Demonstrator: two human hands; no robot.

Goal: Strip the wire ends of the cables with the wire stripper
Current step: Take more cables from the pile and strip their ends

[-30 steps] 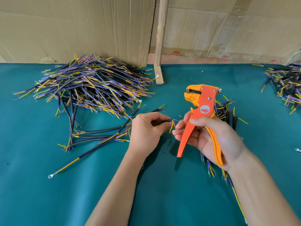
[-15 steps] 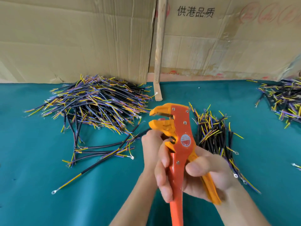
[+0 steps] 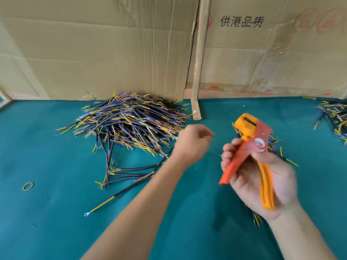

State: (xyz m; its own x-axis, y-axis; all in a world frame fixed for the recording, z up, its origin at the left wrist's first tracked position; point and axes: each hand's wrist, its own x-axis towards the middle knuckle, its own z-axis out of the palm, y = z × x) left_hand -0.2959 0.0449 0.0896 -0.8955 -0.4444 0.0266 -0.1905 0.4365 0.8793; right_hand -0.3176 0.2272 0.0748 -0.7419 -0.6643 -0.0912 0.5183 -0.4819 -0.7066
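A teal table (image 3: 47, 231) carries a big heap of cables (image 3: 129, 124) by the cardboard wall (image 3: 93, 53), with a smaller bundle (image 3: 277, 147) behind the right hand (image 3: 262, 177). That hand grips the orange wire stripper (image 3: 247, 152) by its handles, head tilted away. The left hand (image 3: 193, 141) hovers curled beside the heap; blur hides whether it pinches anything.

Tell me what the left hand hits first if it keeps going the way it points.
Probably the wooden stick at the cardboard's foot; the left hand points up and slightly right over bare green cloth. Depth is unclear.
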